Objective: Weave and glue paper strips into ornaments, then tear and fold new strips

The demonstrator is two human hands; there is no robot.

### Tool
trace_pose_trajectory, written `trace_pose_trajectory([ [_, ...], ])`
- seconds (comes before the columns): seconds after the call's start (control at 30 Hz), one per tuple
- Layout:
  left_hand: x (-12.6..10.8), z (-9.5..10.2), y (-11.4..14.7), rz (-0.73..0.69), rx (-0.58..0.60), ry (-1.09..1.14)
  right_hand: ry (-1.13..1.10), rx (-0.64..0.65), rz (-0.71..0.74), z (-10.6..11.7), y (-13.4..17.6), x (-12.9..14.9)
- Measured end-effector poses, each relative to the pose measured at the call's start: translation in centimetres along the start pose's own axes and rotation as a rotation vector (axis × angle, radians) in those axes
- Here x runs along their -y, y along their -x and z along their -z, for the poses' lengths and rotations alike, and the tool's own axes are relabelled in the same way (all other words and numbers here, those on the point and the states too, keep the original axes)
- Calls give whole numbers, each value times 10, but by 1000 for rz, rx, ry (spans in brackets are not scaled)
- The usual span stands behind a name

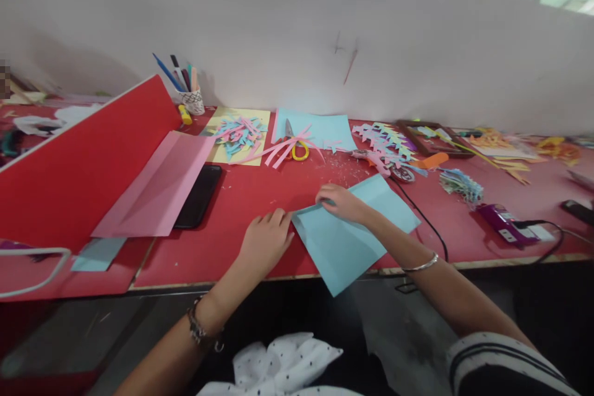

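A sheet of light blue paper (pixel 352 247) lies at a slant on the red table, its near corner reaching past the front edge. Along its upper edge runs a narrow fold. My left hand (pixel 266 238) is closed at the sheet's left corner, thumb and fingertips pinching it. My right hand (pixel 342 203) has its fingers curled over the folded edge, gripping it near the middle; the fingertips are partly hidden. Behind the sheet lie scissors with yellow handles (pixel 301 150) among pink paper strips (pixel 281 153), on another blue sheet (pixel 325 127).
To the left stand a red board (pixel 83 161), a pink sheet (pixel 153 192) and a black phone (pixel 199 198). A pen cup (pixel 192 101) is by the wall. Paper scraps (pixel 239 136), fringed strips (pixel 385 142), a purple box (pixel 503 223) and a black cable (pixel 422 213) lie around.
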State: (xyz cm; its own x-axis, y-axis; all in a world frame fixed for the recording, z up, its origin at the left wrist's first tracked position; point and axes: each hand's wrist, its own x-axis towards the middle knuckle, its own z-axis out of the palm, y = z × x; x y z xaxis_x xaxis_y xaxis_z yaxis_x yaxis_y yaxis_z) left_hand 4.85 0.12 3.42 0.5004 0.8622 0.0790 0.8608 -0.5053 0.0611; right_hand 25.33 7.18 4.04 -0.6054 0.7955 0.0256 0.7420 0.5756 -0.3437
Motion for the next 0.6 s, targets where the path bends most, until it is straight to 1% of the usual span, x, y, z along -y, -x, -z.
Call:
trace_pose_trajectory([
  [0.07,4,-6,-1,18,-15,-19,73,15,28,-4,-1,4],
  [0.17,5,-12,4,33,-81,19,159,47,-29,-8,-5,13],
  [0.23,7,-13,8,66,-101,31,176,71,-64,-10,-8,21],
  [0.37,15,-14,10,161,-32,14,148,74,-88,-12,-17,34],
  [0.53,23,-8,3,144,72,49,-6,32,-208,-16,-34,45],
  [0.6,22,-6,-3,157,106,44,-19,31,-249,-17,-45,48],
])
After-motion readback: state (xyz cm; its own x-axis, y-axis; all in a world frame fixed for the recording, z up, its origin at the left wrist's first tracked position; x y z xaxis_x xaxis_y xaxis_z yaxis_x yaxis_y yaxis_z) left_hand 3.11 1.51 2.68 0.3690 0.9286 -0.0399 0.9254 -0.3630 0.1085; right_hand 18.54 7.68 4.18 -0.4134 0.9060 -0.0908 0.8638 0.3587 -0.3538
